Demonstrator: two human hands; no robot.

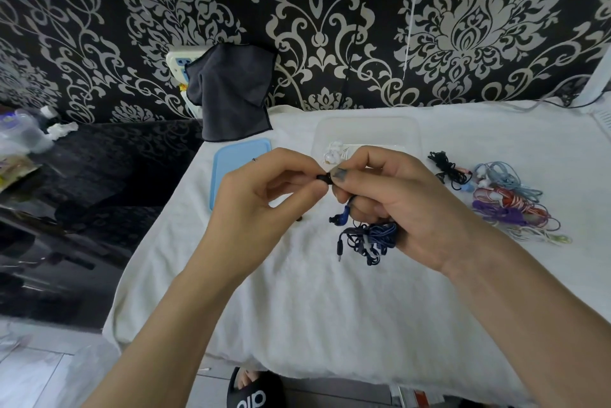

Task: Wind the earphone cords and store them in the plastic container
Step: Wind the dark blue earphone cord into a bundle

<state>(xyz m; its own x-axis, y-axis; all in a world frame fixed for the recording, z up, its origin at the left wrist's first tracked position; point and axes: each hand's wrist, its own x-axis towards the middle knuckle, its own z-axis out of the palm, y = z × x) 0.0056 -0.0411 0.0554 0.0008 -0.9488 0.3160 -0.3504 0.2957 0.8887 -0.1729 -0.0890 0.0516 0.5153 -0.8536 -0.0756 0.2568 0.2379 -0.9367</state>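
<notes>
Head view, sole entry. We record the left hand (261, 196) and right hand (390, 206) raised together over the white towel (297, 301), both pinching a small black earbud tip (323, 178) between thumb and fingertips; the right hand also grips the dark blue earphone cord (370, 240), which hangs from its curled lower fingers as a loose bundle with the plug dangling just above the towel. We judge this cord bunched rather than neatly wound, so its winding is in hand. Behind the hands stands the clear plastic container (367, 130), holding what looks like one white earphone set (334, 153): we count that as stored. Its blue lid (238, 163) lies flat just left of it. Still outstanding, to the right on the towel: a black earphone cord (446, 169) and a tangled pile of coloured cords (509, 199), light blue, red and purple; we cannot tell how many sets. Surroundings: a dark grey cloth (231, 93) draped over a wall socket, black wallpaper with pale damask figures, a dark patterned surface on the left bearing clutter, pale floor tiles and a black sandal below.
</notes>
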